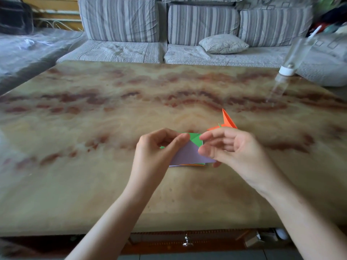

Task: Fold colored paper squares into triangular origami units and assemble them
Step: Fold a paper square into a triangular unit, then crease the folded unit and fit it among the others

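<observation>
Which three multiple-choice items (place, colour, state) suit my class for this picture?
1. Where is the orange unit? A in a box; B on the table, beyond the right hand; C on a chair.
2. The stack has a top sheet coloured: A purple; B yellow; C black.
3. The left hand is: A lying flat; B pinching green paper; C holding scissors.
Answers: 1B, it rests on the tabletop; 2A, purple shows between the hands; 3B, thumb and fingers close on it.

Nothing readable is showing: no words, numbers or brand marks are appearing on the green folded paper (196, 139), the purple sheets (185, 156) or the clear bottle (294, 55).
</observation>
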A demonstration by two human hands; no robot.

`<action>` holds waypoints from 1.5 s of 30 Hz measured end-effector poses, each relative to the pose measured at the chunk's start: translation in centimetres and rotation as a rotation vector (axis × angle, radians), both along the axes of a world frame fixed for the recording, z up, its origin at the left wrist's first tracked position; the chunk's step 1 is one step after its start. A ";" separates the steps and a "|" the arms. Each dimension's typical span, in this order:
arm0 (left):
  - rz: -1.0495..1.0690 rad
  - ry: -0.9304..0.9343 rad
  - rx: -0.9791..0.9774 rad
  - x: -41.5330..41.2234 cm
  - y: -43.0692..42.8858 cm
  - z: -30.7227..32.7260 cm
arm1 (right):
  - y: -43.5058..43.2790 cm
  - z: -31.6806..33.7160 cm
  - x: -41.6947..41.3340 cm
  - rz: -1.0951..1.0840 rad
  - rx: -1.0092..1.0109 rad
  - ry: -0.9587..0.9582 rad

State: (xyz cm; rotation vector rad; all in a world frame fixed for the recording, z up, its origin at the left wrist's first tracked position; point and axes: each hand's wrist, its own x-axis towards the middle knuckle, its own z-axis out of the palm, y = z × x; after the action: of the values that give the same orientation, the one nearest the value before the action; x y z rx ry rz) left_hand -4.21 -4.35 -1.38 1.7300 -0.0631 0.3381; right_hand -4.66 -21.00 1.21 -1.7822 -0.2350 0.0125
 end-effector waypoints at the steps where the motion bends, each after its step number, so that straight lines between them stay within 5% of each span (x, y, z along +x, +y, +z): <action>1: -0.024 0.004 -0.009 0.0 -0.2 0.1 | 0.0 -0.1 0.0 0.005 -0.024 0.001; 5: -0.081 0.045 0.067 0.0 -0.3 -0.1 | -1.9 0.5 0.8 -0.033 -0.071 0.038; 11: 0.247 0.030 0.543 1.1 2.6 -1.0 | -7.6 1.2 2.3 -0.260 -0.160 0.114; 19: 0.227 0.184 0.693 1.5 2.4 -2.0 | -7.9 -2.1 3.4 -0.316 -0.529 0.232; 29: 0.162 0.147 0.537 1.5 2.6 -1.8 | -6.9 -2.8 4.0 -0.433 -0.654 0.108; 36: 0.219 0.043 0.488 1.5 2.8 -1.2 | -5.3 -1.0 3.3 -0.454 -0.333 -0.296; 45: 0.066 0.062 0.064 1.3 2.8 0.3 | -1.7 -0.6 1.7 -0.095 -0.248 -0.478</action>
State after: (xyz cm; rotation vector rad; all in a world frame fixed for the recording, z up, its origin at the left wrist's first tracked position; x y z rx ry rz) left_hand -2.87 -1.55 -1.11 1.8075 0.0283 0.3335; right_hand -2.92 -22.73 0.60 -2.0229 -0.5085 -0.4740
